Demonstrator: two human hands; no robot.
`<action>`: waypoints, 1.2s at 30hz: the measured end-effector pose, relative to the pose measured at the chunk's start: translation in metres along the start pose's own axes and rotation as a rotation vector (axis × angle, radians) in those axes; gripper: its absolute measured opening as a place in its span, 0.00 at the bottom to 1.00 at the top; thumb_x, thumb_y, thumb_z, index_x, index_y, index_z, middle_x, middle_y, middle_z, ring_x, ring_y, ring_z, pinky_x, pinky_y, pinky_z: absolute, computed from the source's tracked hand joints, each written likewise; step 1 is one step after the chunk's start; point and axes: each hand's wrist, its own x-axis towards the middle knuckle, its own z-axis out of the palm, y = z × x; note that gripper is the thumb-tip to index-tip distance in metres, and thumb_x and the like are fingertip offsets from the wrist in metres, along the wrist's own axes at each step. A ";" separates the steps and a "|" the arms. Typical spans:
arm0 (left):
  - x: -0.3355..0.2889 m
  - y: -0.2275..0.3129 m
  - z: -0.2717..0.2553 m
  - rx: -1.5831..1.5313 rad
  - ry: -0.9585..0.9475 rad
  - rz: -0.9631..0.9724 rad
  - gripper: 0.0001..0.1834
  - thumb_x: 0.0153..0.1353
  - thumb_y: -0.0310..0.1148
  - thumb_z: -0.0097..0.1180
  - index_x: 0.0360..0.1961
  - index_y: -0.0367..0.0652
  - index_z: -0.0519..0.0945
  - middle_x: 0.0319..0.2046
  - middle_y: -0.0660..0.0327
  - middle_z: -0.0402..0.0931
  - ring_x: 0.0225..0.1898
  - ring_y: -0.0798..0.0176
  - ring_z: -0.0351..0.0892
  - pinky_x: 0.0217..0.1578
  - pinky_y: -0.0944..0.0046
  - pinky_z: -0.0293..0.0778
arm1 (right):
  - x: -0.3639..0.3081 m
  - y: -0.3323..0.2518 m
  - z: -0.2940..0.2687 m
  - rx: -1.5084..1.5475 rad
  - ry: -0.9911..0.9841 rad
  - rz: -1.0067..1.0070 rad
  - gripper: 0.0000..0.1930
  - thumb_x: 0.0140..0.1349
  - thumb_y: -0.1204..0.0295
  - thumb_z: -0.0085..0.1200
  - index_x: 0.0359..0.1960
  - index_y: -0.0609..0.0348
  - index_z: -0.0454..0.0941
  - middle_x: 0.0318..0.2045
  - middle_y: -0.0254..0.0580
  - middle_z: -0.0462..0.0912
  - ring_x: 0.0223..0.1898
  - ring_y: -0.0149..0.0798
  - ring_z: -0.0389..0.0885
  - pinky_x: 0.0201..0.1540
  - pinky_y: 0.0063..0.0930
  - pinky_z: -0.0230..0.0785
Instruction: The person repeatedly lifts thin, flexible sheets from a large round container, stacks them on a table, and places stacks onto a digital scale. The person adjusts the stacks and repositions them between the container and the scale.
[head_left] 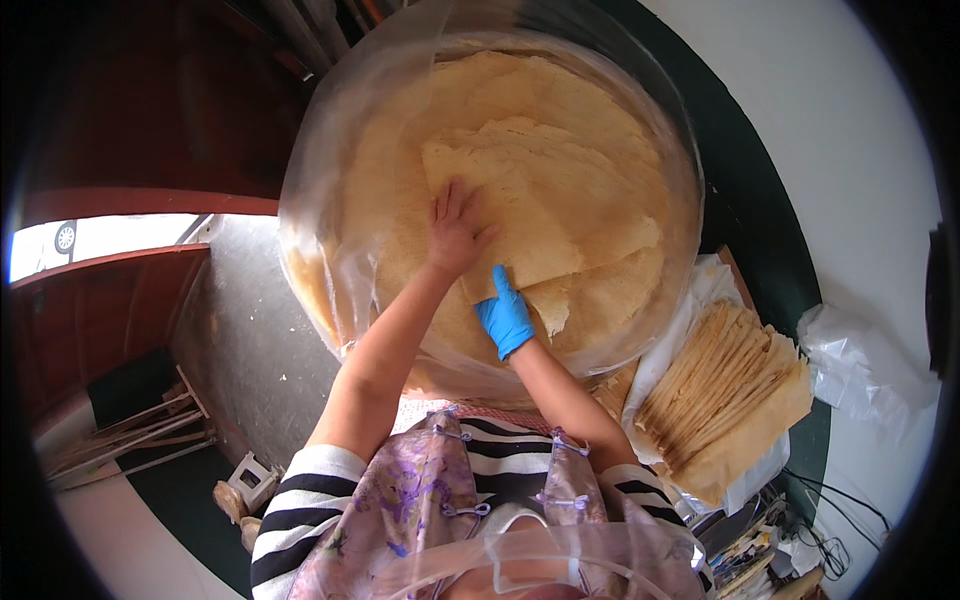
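One bare left hand (460, 232) lies open, fingers spread and a little blurred, on a tan sheet (530, 225) atop the middle of a broad round stack (600, 110). The right hand (506, 318), in a blue glove, is at the sheet's near edge, thumb laid over it (whether the fingers grip beneath, I cannot tell). The sheet has straight left and near edges and a ragged far one; its surface looks dry, thin and finely wrinkled. Clear, crinkled plastic (322, 170) rings the stack. Grey floor (255, 300) stretches along the left; on the right, a pleated pile (725, 400) sits close by, and a green-and-white wall (790, 100) curves past.
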 end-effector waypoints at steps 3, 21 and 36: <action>-0.001 -0.008 0.008 -0.021 -0.050 0.022 0.42 0.48 0.54 0.60 0.63 0.47 0.64 0.66 0.46 0.48 0.68 0.44 0.44 0.64 0.44 0.43 | -0.032 -0.024 0.011 -0.522 0.078 0.191 0.24 0.61 0.51 0.50 0.49 0.58 0.74 0.47 0.41 0.78 0.45 0.35 0.77 0.46 0.32 0.70; -0.004 0.089 -0.070 -1.484 -0.185 -0.705 0.32 0.53 0.28 0.59 0.57 0.35 0.59 0.38 0.59 0.76 0.31 0.67 0.78 0.28 0.68 0.74 | -0.012 -0.111 -0.019 -1.521 -0.244 -0.923 0.38 0.54 0.55 0.58 0.64 0.56 0.57 0.64 0.52 0.57 0.67 0.48 0.53 0.68 0.45 0.39; 0.101 0.113 0.082 -0.127 -0.182 0.128 0.37 0.56 0.38 0.57 0.65 0.43 0.57 0.68 0.50 0.43 0.69 0.50 0.41 0.66 0.48 0.40 | -0.003 -0.161 -0.061 0.276 -0.017 -0.190 0.32 0.62 0.48 0.47 0.60 0.56 0.62 0.59 0.40 0.68 0.57 0.42 0.69 0.58 0.34 0.64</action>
